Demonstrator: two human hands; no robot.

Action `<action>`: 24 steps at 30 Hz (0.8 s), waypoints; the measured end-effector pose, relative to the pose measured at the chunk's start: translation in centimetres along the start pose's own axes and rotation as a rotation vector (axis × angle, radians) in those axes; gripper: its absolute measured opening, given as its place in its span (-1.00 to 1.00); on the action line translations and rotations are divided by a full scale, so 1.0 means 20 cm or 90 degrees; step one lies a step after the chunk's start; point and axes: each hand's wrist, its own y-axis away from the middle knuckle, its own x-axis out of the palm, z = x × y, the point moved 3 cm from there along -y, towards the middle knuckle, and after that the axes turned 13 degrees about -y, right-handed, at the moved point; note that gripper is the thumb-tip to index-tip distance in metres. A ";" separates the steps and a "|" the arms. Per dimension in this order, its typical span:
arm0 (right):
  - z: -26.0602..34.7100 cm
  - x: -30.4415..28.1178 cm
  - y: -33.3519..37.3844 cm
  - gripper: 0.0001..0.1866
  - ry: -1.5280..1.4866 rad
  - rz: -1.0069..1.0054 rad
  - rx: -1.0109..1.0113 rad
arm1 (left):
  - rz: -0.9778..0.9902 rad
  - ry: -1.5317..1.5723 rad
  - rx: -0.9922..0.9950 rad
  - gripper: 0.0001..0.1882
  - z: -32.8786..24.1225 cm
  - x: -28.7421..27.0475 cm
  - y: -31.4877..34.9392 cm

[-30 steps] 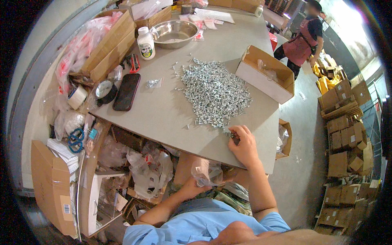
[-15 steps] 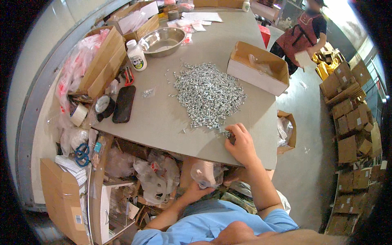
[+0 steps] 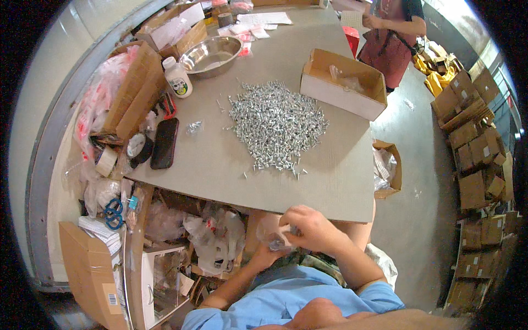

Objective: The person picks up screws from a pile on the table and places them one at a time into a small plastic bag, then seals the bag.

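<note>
While the left hand (image 3: 268, 255) grips one clear plastic bag (image 3: 267, 228) beside the near edge of one grey table (image 3: 336, 184), the right hand (image 3: 314, 232) is at the bag's mouth, fingers curled; whether they pinch anything, I cannot tell. One pile of silvery screws (image 3: 278, 124), too many to count, lies mid-table, with a few strays around it. Left of the pile are one small clear packet (image 3: 194, 128) with several screws inside and one dark phone (image 3: 164, 144). Farther back, one white bottle (image 3: 177, 81) stands just beside one steel bowl (image 3: 212, 58). One open carton (image 3: 341, 94), with clear plastic inside, sits to the pile's right. One co-worker (image 3: 389, 47) stands beyond it. One pair of blue-handled scissors (image 3: 114, 212) lies at the left.
</note>
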 end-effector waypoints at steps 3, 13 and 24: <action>-0.08 -0.05 0.02 -0.86 -0.054 -0.081 0.062 | -0.034 -0.241 -0.073 -0.67 -0.19 -0.02 -0.01; -0.10 -0.01 0.02 -0.90 0.008 -0.115 0.010 | -0.041 -0.323 0.026 -0.64 -0.17 -0.11 0.00; 0.24 0.23 -0.05 -0.75 0.118 0.082 -0.276 | 0.154 0.092 -0.002 -0.37 -0.68 -0.40 0.11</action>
